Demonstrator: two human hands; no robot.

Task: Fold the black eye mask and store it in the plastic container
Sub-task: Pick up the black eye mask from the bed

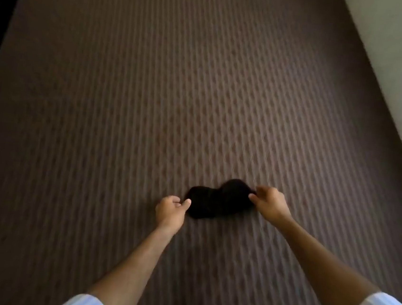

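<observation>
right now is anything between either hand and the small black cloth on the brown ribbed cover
Nothing visible. The left hand pinches the left end of the small black cloth, the right hand its right end; only the brown ribbed cover lies around it.

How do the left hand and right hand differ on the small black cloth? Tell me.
The left hand pinches the small black cloth at its left end; the right hand pinches its right end. The left hand sits nearer the person than the right hand. Both pinch with curled fingers.
</observation>
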